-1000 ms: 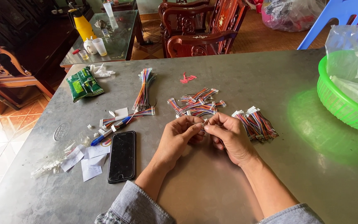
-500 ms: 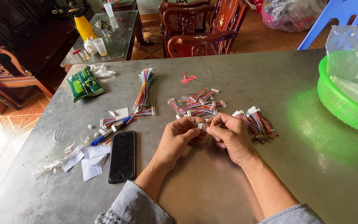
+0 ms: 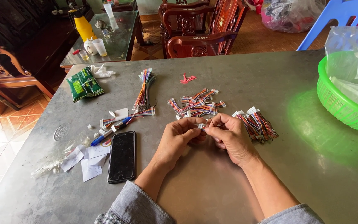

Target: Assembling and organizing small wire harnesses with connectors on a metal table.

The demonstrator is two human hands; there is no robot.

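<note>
Vs a second ago: both hands have barely shifted, same pinch at frame centre, so work on this piece continues. Left hand [image 3: 179, 137] and right hand [image 3: 228, 137], fingers curled nearly closed, grip a small white connector [image 3: 201, 126] between them. Loose wire harnesses [image 3: 197, 105] just above, bundle [image 3: 257, 123] right, phone [image 3: 122, 156] lower left on the counter [image 3: 270, 79].

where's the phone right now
In the head view the black phone lies flat on the metal table, left of the left hand, just below the blue pen.
</note>
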